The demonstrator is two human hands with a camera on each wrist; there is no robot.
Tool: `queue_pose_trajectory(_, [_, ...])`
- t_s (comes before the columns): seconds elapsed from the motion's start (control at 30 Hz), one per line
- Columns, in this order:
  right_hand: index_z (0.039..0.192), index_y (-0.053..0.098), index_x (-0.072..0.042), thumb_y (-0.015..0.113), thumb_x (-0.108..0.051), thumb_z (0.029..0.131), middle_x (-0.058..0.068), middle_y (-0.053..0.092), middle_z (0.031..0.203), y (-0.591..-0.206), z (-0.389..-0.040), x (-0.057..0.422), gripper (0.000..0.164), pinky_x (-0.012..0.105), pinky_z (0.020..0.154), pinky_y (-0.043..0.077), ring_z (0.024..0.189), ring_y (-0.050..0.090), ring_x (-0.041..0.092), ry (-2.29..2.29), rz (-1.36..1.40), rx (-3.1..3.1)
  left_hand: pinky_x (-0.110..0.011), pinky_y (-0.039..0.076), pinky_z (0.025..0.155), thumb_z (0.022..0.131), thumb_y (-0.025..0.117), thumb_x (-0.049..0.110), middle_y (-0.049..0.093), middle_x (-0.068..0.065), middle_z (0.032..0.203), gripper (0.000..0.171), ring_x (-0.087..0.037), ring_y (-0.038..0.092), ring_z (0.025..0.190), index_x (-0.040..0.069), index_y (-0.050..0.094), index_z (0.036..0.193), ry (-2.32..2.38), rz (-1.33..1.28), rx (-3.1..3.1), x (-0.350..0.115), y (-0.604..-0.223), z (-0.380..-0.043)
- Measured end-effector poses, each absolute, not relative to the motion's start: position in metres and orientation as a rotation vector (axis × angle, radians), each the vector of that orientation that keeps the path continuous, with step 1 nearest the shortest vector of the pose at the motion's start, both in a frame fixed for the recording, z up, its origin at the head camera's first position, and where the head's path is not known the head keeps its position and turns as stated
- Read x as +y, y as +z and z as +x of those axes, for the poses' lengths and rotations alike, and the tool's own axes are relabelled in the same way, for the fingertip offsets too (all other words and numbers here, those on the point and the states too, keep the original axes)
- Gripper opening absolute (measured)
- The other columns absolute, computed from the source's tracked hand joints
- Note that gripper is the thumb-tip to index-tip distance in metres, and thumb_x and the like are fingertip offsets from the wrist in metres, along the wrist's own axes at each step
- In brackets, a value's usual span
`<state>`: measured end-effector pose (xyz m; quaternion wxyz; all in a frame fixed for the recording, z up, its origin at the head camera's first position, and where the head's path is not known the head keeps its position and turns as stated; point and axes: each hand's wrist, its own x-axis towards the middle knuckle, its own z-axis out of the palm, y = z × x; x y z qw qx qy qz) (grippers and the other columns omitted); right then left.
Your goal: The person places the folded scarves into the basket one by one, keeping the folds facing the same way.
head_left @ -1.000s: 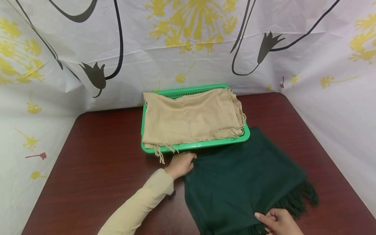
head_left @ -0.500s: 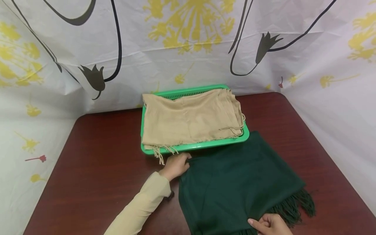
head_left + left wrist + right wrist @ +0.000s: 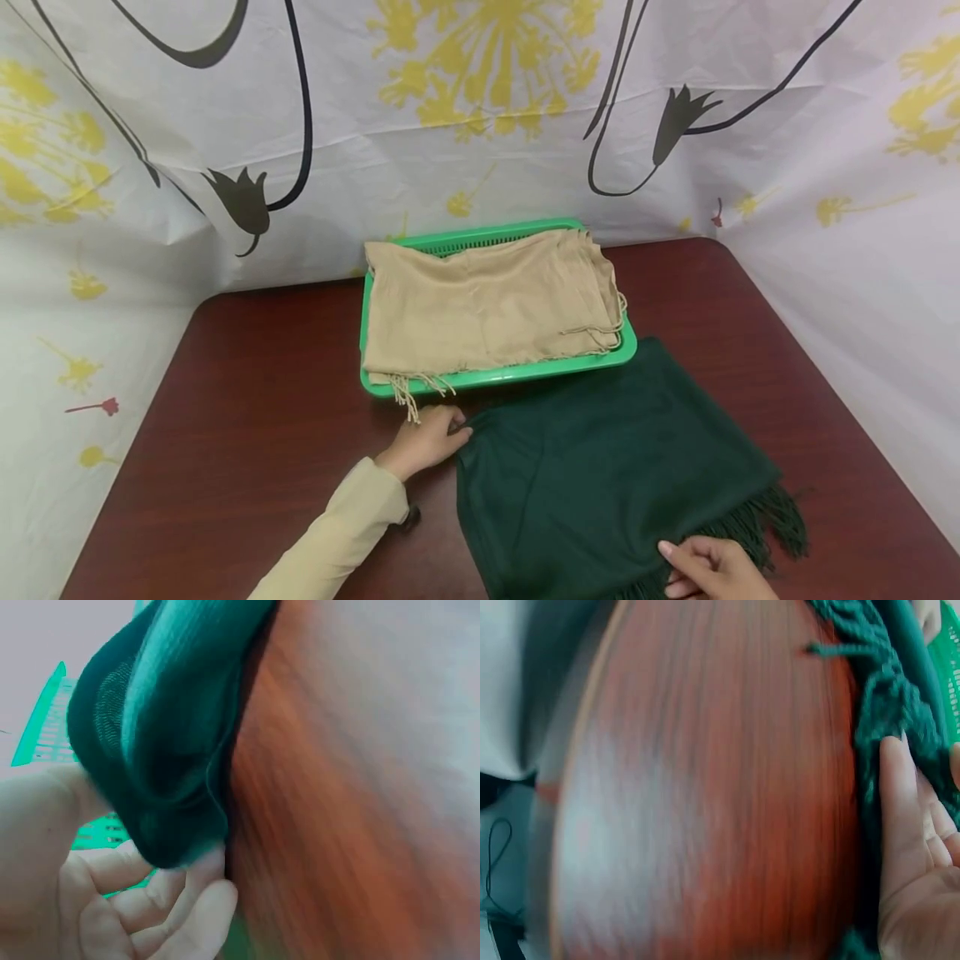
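Note:
A dark green fringed scarf (image 3: 592, 475) lies folded on the table, its tassels along the lower right side. At its upper left corner is my left hand (image 3: 423, 440), thumb against the cloth and fingers parted from the thumb. In the left wrist view, the folded scarf edge (image 3: 180, 750) hangs between thumb and loosely bent fingers (image 3: 206, 911). My right hand (image 3: 716, 571), partly cut off by the frame, pinches the scarf's near edge by the fringe. The right wrist view shows that hand (image 3: 919, 885) against the green tassels (image 3: 900, 705).
Behind the scarf stands a green plastic basket (image 3: 540, 367) with a folded beige fringed scarf (image 3: 487, 304) in it; some tassels hang over its front rim. The dark red-brown table (image 3: 247, 417) reaches a patterned white cloth (image 3: 480, 167) at the back and sides.
My left hand has shifted left and toward me, drawing the scarf's corner slightly left; its fingers have loosened from the cloth. The right hand stays at the near edge.

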<state>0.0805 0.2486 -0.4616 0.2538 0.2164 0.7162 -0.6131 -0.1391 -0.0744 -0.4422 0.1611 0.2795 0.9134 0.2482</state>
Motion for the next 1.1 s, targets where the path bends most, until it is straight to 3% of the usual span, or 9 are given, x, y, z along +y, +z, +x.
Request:
queue_pose_trajectory(0.13, [0.083, 0.063, -0.001, 0.057, -0.041, 0.083, 0.006, 0.063, 0.07, -0.454, 0.073, 0.257, 0.041, 0.034, 0.058, 0.051, 0.066, 0.062, 0.022, -1.594, 0.758, 2.082, -0.028, 0.042, 0.059, 0.087, 0.056, 0.024, 0.056, 0.0, 0.077, 0.02, -0.009, 0.049, 0.062, 0.005, 0.062, 0.09, 0.786, 0.769, 2.555, -0.087, -0.441, -0.134])
queue_pose_trajectory(0.33, [0.097, 0.06, 0.004, 0.055, -0.037, 0.086, 0.008, 0.064, 0.075, -0.435, 0.052, 0.278, 0.043, 0.029, 0.055, 0.05, 0.063, 0.061, 0.016, -1.388, 0.795, 2.492, -0.022, 0.03, 0.046, 0.088, 0.054, 0.024, 0.037, 0.006, 0.052, 0.028, -0.007, 0.031, 0.044, 0.009, 0.052, 0.065, 0.847, 0.762, 2.491, -0.102, -0.44, -0.125])
queue_pose_trajectory(0.63, [0.101, 0.06, 0.0, 0.058, -0.031, 0.086, 0.014, 0.063, 0.085, -0.428, 0.022, 0.325, 0.034, 0.027, 0.049, 0.046, 0.059, 0.054, -0.001, -1.06, 0.486, 2.978, -0.023, 0.042, 0.054, 0.085, 0.059, 0.024, 0.058, 0.006, 0.069, 0.014, -0.004, 0.051, 0.058, 0.011, 0.064, 0.082, 0.887, 0.754, 2.414, -0.113, -0.437, -0.108])
queue_pose_trajectory(0.8, [0.109, 0.056, 0.002, 0.057, -0.035, 0.086, 0.023, 0.058, 0.101, -0.428, 0.008, 0.347, 0.044, 0.028, 0.053, 0.046, 0.067, 0.047, -0.011, -1.018, 0.418, 2.894, -0.023, 0.044, 0.057, 0.085, 0.059, 0.024, 0.058, 0.005, 0.072, 0.017, -0.005, 0.053, 0.064, 0.007, 0.063, 0.086, 0.898, 0.721, 2.385, -0.114, -0.435, -0.097])
queue_pose_trajectory(0.93, [0.115, 0.051, 0.006, 0.055, -0.038, 0.086, 0.025, 0.057, 0.103, -0.428, -0.001, 0.355, 0.053, 0.03, 0.056, 0.048, 0.073, 0.055, 0.0, -1.016, 0.374, 2.808, -0.024, 0.045, 0.061, 0.084, 0.059, 0.021, 0.057, 0.001, 0.077, 0.019, -0.009, 0.055, 0.071, 0.003, 0.062, 0.09, 0.916, 0.72, 2.373, -0.116, -0.433, -0.089])
queue_pose_trajectory(1.1, [0.121, 0.042, 0.013, 0.053, -0.037, 0.087, 0.035, 0.048, 0.111, -0.429, -0.008, 0.359, 0.062, 0.038, 0.062, 0.049, 0.09, 0.055, 0.038, -0.993, 0.322, 2.712, -0.027, 0.046, 0.065, 0.084, 0.06, 0.02, 0.057, -0.005, 0.087, 0.027, -0.014, 0.055, 0.08, -0.002, 0.059, 0.1, 0.933, 0.699, 2.341, -0.117, -0.431, -0.078])
